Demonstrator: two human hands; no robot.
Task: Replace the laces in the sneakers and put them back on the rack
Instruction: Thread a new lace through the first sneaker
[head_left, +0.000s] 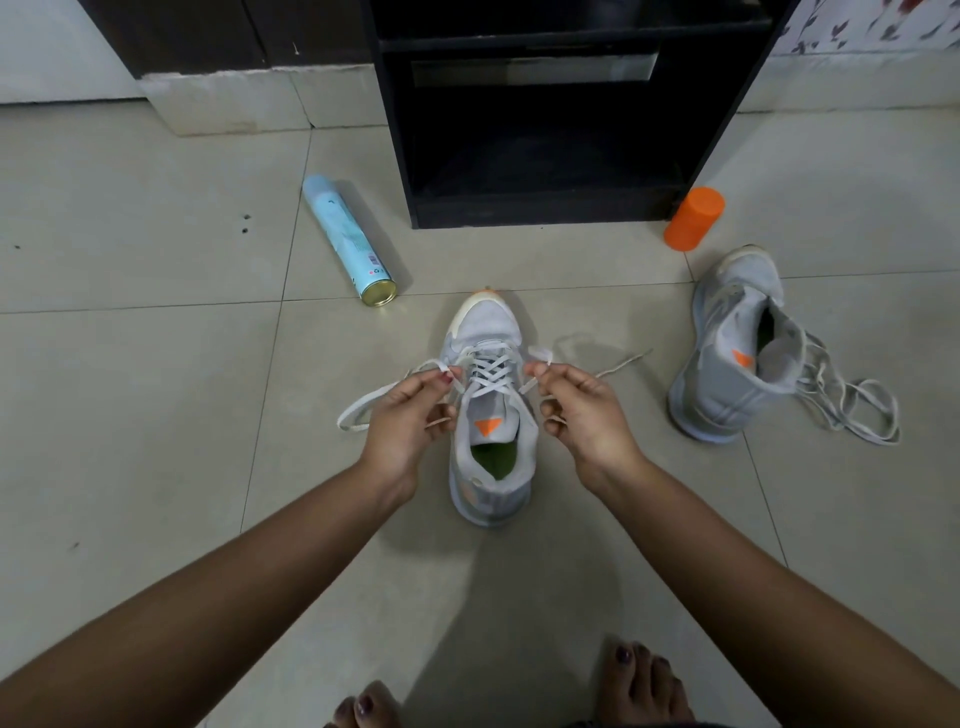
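**Both hands pinch the lace ends**

The grey mesh sneaker (485, 332) stands before the black wooden shoe rack (561, 130), toe towards it. The left hand (405, 421) and right hand (587, 415) each pinch an end of its flat white lace (488, 371). A second grey sneaker (737, 353) lies before the rack's right corner, and a pale blue spray can (348, 239) lies to the rack's left.

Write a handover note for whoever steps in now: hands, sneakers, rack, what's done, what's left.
Hands: left hand pinches one end of the lace, right hand the other, either side of the near sneaker, upright on the floor.
Done: this sneaker is laced criss-cross; ends untied.
Second sneaker lies on its side to the right, loose lace beside it.
Left: tie this one, lace the second, set both on the rack behind.
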